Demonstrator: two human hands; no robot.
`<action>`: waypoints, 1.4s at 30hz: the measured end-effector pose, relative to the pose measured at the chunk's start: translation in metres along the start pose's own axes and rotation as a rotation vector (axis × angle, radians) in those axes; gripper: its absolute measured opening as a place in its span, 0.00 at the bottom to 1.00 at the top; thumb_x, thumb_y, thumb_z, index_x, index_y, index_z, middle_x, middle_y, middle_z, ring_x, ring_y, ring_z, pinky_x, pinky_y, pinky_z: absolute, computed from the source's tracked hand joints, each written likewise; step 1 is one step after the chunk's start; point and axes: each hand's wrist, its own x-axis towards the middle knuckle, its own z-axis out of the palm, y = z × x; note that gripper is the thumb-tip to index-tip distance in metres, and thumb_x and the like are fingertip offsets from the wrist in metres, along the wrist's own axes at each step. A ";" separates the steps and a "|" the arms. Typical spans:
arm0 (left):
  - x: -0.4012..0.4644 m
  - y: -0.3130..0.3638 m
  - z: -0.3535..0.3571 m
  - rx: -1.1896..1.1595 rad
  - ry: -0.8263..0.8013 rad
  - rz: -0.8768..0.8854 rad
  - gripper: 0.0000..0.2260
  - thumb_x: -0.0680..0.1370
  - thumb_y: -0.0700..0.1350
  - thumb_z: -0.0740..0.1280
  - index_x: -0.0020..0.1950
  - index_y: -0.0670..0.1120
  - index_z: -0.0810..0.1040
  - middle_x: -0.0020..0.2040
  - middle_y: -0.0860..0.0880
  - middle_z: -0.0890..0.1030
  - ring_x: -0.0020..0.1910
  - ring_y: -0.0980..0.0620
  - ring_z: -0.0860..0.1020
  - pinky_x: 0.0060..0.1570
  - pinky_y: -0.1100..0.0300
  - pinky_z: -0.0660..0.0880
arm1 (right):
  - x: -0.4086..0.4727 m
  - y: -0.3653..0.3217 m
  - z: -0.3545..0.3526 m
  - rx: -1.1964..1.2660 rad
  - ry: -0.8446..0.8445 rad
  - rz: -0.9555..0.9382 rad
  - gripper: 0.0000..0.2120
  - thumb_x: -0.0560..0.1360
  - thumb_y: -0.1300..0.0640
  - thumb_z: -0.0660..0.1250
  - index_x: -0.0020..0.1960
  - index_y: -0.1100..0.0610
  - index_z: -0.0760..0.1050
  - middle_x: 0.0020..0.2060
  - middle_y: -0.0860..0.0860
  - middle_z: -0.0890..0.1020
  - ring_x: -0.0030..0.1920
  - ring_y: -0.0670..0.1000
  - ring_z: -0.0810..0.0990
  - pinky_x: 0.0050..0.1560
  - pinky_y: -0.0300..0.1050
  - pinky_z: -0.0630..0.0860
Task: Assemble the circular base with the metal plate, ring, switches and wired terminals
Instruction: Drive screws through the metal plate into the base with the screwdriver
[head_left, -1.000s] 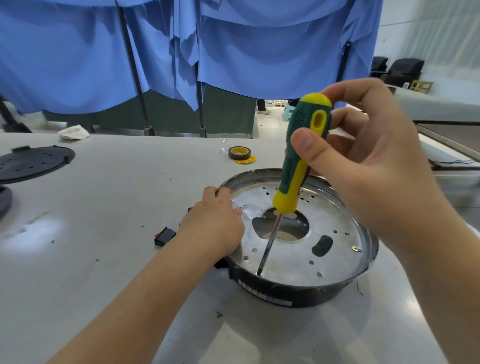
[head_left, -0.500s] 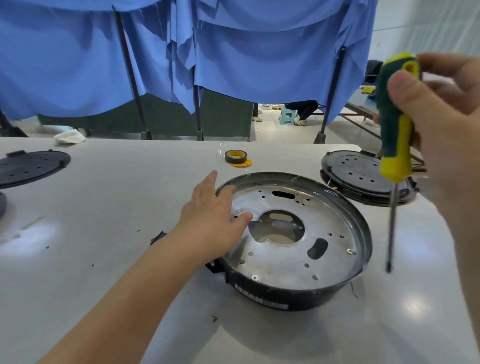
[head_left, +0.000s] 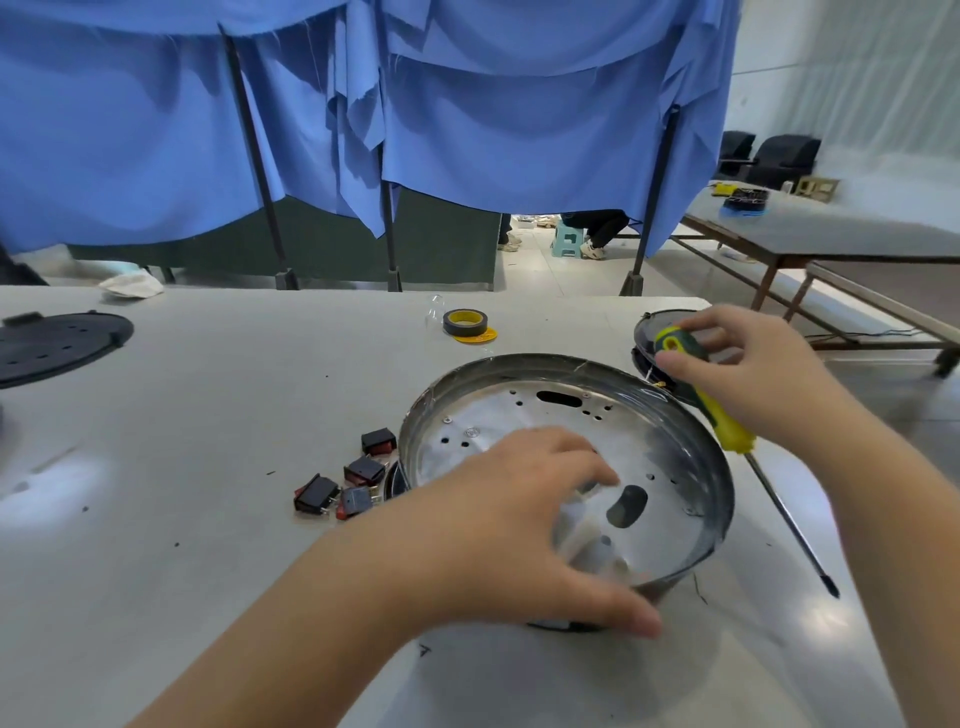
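The circular black base (head_left: 519, 364) with a shiny ring sits in the middle of the white table, with the perforated metal plate (head_left: 545, 421) inside it. My left hand (head_left: 519, 525) grips its near-left rim, fingers inside on the plate and thumb outside; the base looks tilted up toward me. To the right of the base, my right hand (head_left: 753, 379) holds the green-and-yellow screwdriver (head_left: 727, 431) by the handle. Its shaft slants down, tip close to the table. Several black-and-red rocker switches (head_left: 358, 478) lie loose just left of the base. No wired terminals show.
A yellow-cored tape roll (head_left: 465, 323) lies behind the base. A second black base (head_left: 644, 332) sits partly behind my right hand, and a black perforated disc (head_left: 57, 343) lies at the far left. A white cloth (head_left: 130, 285) and blue curtains are behind; another table (head_left: 831, 234) stands at right.
My right hand took the screwdriver off the plate, out to the right and down toward the table. My left hand shifted to grip the near rim, uncovering the switches.
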 end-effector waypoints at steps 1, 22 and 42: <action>0.000 0.001 0.004 0.023 -0.023 0.014 0.36 0.64 0.70 0.70 0.69 0.66 0.62 0.67 0.71 0.58 0.65 0.70 0.56 0.51 0.75 0.56 | 0.001 0.004 0.001 -0.017 -0.013 0.018 0.13 0.71 0.46 0.72 0.54 0.45 0.74 0.44 0.42 0.77 0.43 0.42 0.75 0.38 0.41 0.69; 0.000 0.009 0.012 0.159 -0.031 0.066 0.07 0.74 0.48 0.69 0.41 0.55 0.71 0.39 0.59 0.71 0.44 0.62 0.69 0.40 0.71 0.66 | 0.004 0.012 -0.003 -0.069 -0.058 0.064 0.17 0.74 0.45 0.69 0.61 0.44 0.73 0.53 0.50 0.77 0.50 0.51 0.75 0.46 0.47 0.72; -0.003 -0.008 -0.023 0.040 0.121 -0.014 0.10 0.73 0.51 0.72 0.40 0.58 0.71 0.44 0.64 0.73 0.43 0.62 0.72 0.37 0.67 0.66 | 0.005 0.053 0.030 -0.213 -0.212 0.426 0.18 0.74 0.50 0.69 0.61 0.55 0.73 0.49 0.55 0.80 0.42 0.53 0.78 0.37 0.46 0.76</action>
